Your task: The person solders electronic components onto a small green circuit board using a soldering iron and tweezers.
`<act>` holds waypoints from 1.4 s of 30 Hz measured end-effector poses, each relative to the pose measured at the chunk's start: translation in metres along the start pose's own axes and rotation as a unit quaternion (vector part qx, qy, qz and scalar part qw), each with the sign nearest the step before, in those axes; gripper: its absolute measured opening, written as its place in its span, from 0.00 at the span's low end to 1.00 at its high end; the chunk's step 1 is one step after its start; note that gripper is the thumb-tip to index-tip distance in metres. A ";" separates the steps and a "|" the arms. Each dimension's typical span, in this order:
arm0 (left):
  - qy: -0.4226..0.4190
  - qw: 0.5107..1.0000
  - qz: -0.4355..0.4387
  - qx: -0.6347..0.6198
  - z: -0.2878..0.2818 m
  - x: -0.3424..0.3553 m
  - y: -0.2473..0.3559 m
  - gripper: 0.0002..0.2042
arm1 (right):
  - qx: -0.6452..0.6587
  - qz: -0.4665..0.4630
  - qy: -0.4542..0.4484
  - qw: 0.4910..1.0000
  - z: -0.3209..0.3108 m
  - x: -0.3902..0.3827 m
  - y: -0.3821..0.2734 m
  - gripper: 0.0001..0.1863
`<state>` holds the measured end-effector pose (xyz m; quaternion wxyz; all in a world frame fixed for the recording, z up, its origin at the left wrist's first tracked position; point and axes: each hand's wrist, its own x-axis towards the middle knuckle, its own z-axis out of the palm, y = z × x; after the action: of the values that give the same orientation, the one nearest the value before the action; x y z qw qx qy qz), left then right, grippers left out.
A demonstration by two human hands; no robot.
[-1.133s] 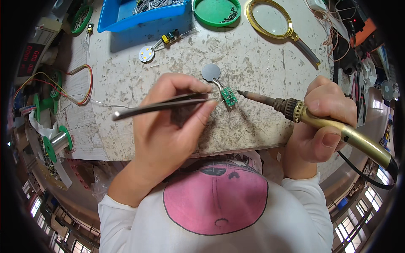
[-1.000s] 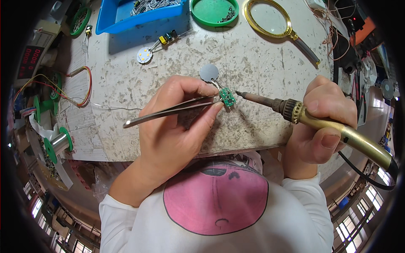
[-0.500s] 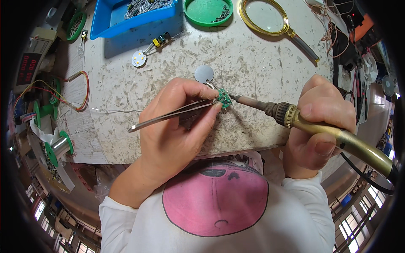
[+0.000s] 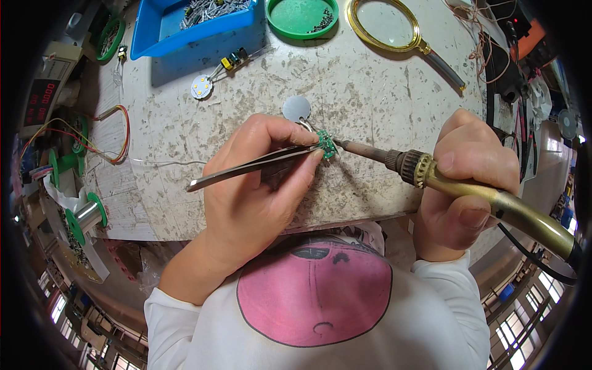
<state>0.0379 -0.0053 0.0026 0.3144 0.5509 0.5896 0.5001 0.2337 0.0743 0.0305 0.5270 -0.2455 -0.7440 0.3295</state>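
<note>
Just above the front edge of the worn white table, the left hand had its thumb and index finger closed on the left side of a small green circuit board. It was gripping tweezers too, their rear end poking out to the left and the two arms almost together. Couldn't tell if the tips were pinching anything. Right hand was curled tight around a soldering iron, tip right at the board's right edge; touching or just beside it, no idea from that angle. The two hands were well apart.

Compared with about a second earlier, the fingertips had moved in: back then they sat just left of the board and the iron's tip had a clear gap. The whole view had shifted a bit too. A grey disc was still wired to the board, just above it.

As for containers, the blue bin had a heap of little metallic parts in it, and the round green tray next to it had small dark bits bunched at its right side.
</note>
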 end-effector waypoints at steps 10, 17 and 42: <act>-0.003 1.000 0.002 -0.005 0.000 0.000 -0.002 0.11 | -0.011 -0.024 -0.032 0.999 0.002 0.002 0.002 0.29; -0.004 1.000 0.002 -0.006 0.000 -0.001 -0.002 0.11 | -0.040 -0.045 -0.062 0.996 0.000 0.004 0.004 0.29; -0.003 1.000 0.002 -0.004 0.001 -0.001 -0.003 0.11 | -0.032 -0.035 -0.048 0.998 0.003 0.003 0.001 0.29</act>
<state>0.0385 -0.0059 -0.0005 0.3173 0.5524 0.5852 0.5017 0.2301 0.0764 0.0312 0.4940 -0.2203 -0.7863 0.2986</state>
